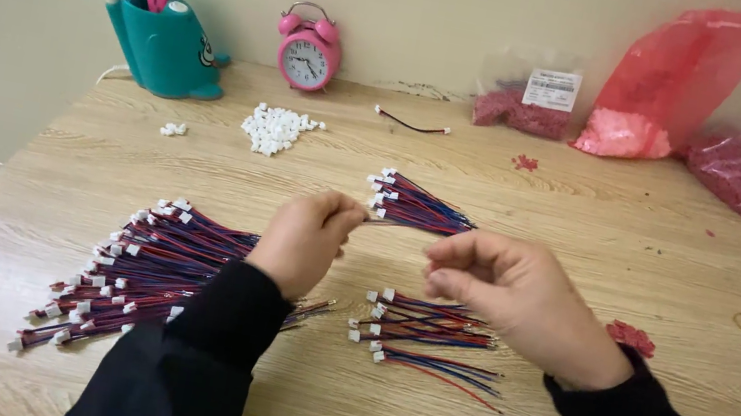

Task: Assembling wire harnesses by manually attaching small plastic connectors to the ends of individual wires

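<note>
— What do the 2 hands hold?

— The left hand (309, 238) and the right hand (509, 288) each pinch one end of a small wire bundle (416, 206) with white plugs, lifted above the middle of the table (592, 217).

— And around them?

— A big wire pile (142, 264) lies toward the table's left edge, partly under the left sleeve. A smaller wire group (424, 334) lies below the right hand. Loose white connectors (275, 128), a pink alarm clock (307, 53) and a teal pen holder (166, 45) sit along the far edge.
</note>
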